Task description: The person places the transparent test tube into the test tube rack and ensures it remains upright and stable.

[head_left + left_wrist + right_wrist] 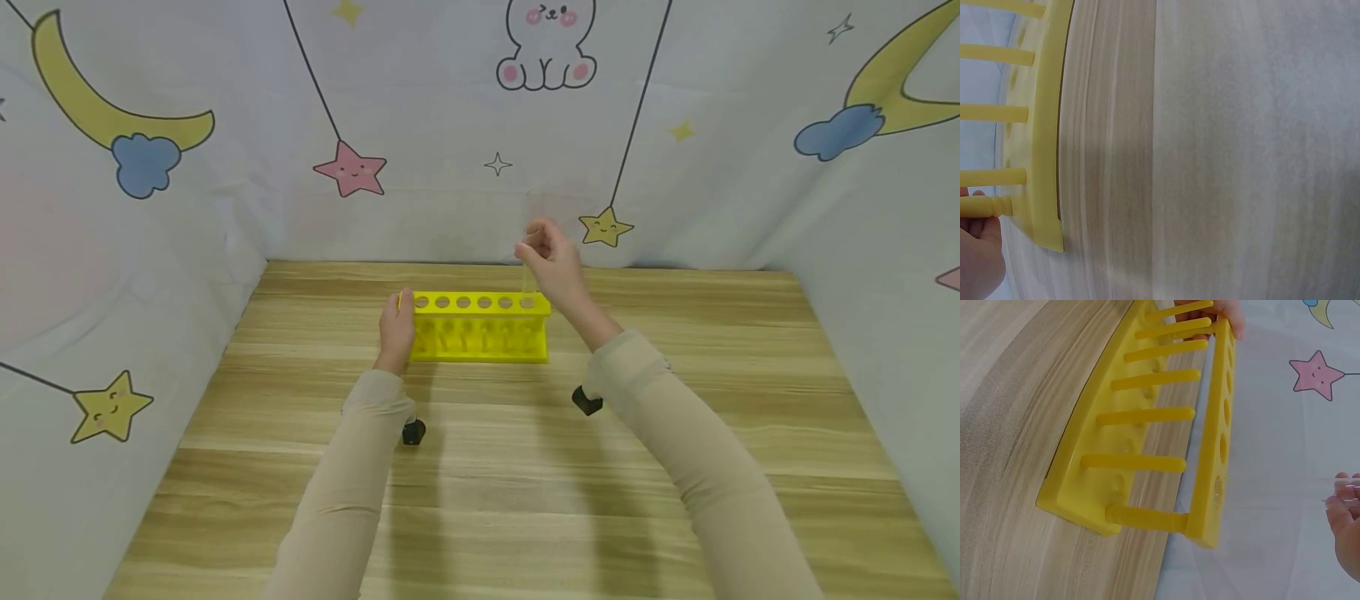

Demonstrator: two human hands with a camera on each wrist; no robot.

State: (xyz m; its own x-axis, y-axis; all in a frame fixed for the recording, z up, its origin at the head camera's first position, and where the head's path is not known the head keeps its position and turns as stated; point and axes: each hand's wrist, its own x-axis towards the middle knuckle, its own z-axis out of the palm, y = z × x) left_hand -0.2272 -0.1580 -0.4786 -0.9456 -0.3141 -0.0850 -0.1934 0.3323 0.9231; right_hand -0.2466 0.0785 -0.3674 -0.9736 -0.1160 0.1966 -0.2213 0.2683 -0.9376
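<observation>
A yellow test tube rack (480,313) stands upright on the wooden table, with a row of holes along its top board and several upright pegs below. My left hand (394,330) grips the rack's left end; in the left wrist view, its fingers curl about the end post (979,207). Above the right end, my right hand (557,265) pinches a clear test tube (529,282) between thumb and fingers. The tube is upright, its lower end at the rightmost hole. In the right wrist view, the transparent tube (1272,490) reaches the end hole; how deep it sits I cannot tell.
The wood-grain table (495,500) extends around the rack. A white cloth (435,217) printed with stars, moons and a cartoon animal hangs behind and at both sides. Small black pieces (413,432) show at both wrists.
</observation>
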